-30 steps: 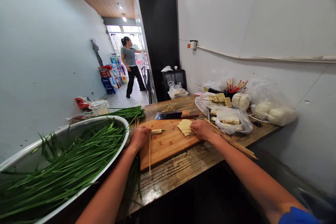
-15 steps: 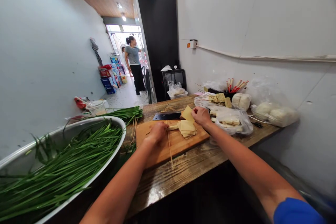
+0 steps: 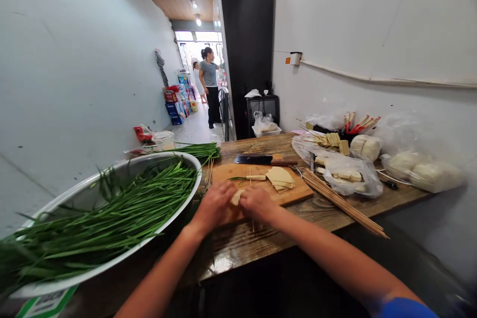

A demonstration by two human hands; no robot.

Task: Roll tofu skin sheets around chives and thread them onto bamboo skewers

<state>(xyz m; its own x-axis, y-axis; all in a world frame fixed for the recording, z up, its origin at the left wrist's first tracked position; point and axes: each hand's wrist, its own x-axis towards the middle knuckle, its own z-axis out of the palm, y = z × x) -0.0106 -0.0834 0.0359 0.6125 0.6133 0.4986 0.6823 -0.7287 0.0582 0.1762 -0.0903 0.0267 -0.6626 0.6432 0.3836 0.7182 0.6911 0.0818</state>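
**Both hands fold a tofu sheet at the near edge of the board**

Seen from the head camera, the left hand [image 3: 215,204] and right hand [image 3: 257,203] meet over the near edge of a board [image 3: 294,193]. Both are curled, fingertips pinching 1 pale tofu sheet [image 3: 236,196] between them, so each hand can steady it. A thin skewer [image 3: 251,179] pokes out beyond the hands, carrying 1 finished roll [image 3: 255,177].

A stack [image 3: 280,178] of cut sheets lies just right of the hands, within easy reach. A cleaver [image 3: 264,160] rests along the board's far edge, apart from the fingers. Spare sticks [image 3: 343,202] lie in a bundle on the table [image 3: 261,246], right of the board. A wide basin [image 3: 74,194] of chives [image 3: 122,213] sits at the left. Bags [image 3: 350,174] of food line the wall. A person [image 3: 209,87] stands far down the corridor.
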